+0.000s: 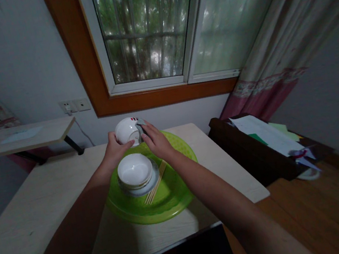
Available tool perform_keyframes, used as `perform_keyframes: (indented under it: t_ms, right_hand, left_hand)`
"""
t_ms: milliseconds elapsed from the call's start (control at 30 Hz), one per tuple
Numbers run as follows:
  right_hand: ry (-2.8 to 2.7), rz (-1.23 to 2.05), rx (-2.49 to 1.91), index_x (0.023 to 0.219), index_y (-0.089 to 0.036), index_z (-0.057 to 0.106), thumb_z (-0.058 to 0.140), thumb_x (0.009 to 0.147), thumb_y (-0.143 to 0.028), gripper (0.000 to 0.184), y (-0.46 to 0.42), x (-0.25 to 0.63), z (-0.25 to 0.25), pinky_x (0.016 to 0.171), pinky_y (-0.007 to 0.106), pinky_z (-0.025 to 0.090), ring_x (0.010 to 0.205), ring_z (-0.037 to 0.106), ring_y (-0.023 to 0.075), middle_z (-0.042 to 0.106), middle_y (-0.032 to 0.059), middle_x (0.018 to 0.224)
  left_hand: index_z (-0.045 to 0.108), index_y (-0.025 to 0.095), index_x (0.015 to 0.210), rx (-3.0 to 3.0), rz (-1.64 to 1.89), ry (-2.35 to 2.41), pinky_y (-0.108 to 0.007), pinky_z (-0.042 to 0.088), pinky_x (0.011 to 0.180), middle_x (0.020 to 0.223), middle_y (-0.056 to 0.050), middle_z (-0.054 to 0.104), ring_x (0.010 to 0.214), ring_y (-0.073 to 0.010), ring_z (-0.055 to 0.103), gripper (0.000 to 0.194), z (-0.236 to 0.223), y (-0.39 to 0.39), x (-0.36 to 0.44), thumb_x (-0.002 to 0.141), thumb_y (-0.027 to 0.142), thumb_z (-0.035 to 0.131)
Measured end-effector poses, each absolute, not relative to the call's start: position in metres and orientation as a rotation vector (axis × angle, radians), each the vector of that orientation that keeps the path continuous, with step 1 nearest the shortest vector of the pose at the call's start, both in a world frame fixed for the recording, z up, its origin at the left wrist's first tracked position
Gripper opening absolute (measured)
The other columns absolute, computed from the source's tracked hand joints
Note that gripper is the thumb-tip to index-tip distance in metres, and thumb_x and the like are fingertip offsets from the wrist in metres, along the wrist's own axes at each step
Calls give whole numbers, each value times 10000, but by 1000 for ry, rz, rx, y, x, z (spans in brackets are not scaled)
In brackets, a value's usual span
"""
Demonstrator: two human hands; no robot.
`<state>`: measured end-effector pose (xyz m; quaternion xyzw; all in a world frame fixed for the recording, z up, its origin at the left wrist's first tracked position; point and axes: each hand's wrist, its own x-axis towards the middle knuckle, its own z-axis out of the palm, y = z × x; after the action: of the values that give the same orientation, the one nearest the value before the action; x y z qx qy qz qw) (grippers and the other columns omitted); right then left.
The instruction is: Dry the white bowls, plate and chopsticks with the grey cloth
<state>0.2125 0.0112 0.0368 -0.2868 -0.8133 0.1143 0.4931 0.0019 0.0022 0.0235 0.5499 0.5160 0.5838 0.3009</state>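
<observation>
A white bowl (pixel 127 130) with red marks near its rim is tilted on its side above the far part of a green round tray (pixel 172 204). My left hand (pixel 115 148) grips the bowl from the left, thumb across its base. My right hand (pixel 156 140) is closed on a grey cloth (pixel 140 123) pressed against the bowl's right side; part of the cloth is hidden by the fingers. Below my hands, stacked white bowls (pixel 135 169) sit on a plate (pixel 155 175) in the tray. Several wooden chopsticks (pixel 155 183) lie beside the plate.
The tray stands on a pale wooden table (pixel 221 166). A raised shelf (pixel 50 132) is at the left, below a wall socket (pixel 75 105). Behind is a window (pixel 147 31). Right of the table, a dark brown piece of furniture (pixel 242 154) bears papers (pixel 257 129).
</observation>
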Motion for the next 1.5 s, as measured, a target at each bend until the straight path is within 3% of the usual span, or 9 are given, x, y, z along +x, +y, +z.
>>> perform_keyframes:
  t_ms: [200,500,700,800,900,1033,1267,1400,1500]
  right_hand:
    - [-2150,170,-546,1430,-263,534,432,1039,-354,414,-5,209,54,1289,511,243,1579,191,215,354,36,1648]
    - [-1977,296,-717,1467,-274,519,404,1043,-426,464,10,214,40,1262,465,323,1479,421,210,499,56,1555]
    - [-2046,229,-626,1480,-273,491,392,1050,-392,458,4,213,43,1278,465,280,1536,315,195,373,45,1638]
    - [-2071,211,-606,1459,-279,510,419,1042,-400,444,3,213,46,1278,490,262,1552,277,211,381,46,1633]
    - [-2025,253,-653,1447,-287,524,472,1020,-458,463,6,214,46,1269,490,273,1522,337,225,422,61,1606]
    - [-1834,399,-749,1439,-260,544,562,952,-582,583,16,217,40,1230,485,333,1427,463,255,517,110,1521]
    - [-1547,915,-805,1302,-214,656,658,817,-712,695,32,227,39,1173,466,403,1311,582,258,641,97,1400]
    - [-1486,1214,-728,1157,-202,698,748,718,-719,680,25,229,47,999,410,549,1062,691,234,745,61,1174]
    - [-1476,1398,-691,1068,-189,690,820,648,-688,665,17,230,52,842,379,594,870,702,218,758,55,1001]
  left_hand:
    - [411,232,994,1274,1514,1211,-324,585,648,984,-13,566,837,-183,626,624,25,0,9,599,336,883]
    - [430,247,1106,1134,1647,967,-422,642,757,1340,-96,553,1102,-271,646,552,43,-8,10,714,323,810]
    - [409,246,1040,1136,1550,1047,-381,636,692,1179,-69,594,973,-239,672,579,36,-6,12,667,304,848]
    - [427,236,1021,1221,1502,1108,-348,621,673,1094,-49,596,937,-225,658,606,29,-4,12,612,272,874]
    - [456,225,1037,1276,1507,1147,-346,611,692,1061,-42,594,966,-238,642,610,27,-4,11,592,256,872]
    - [460,224,1063,1293,1509,1103,-351,602,736,1085,-46,603,999,-242,638,609,29,-5,9,608,281,861]
    - [474,225,1096,1298,1471,954,-315,576,771,1133,-50,617,1032,-231,641,614,35,-12,10,612,249,851]
    - [504,237,1224,1276,1436,883,-356,583,810,1235,-92,624,1062,-270,656,680,43,-19,14,624,246,824]
    - [484,252,1318,1270,1383,831,-381,587,821,1278,-106,626,1060,-291,666,772,46,-24,15,625,256,823]
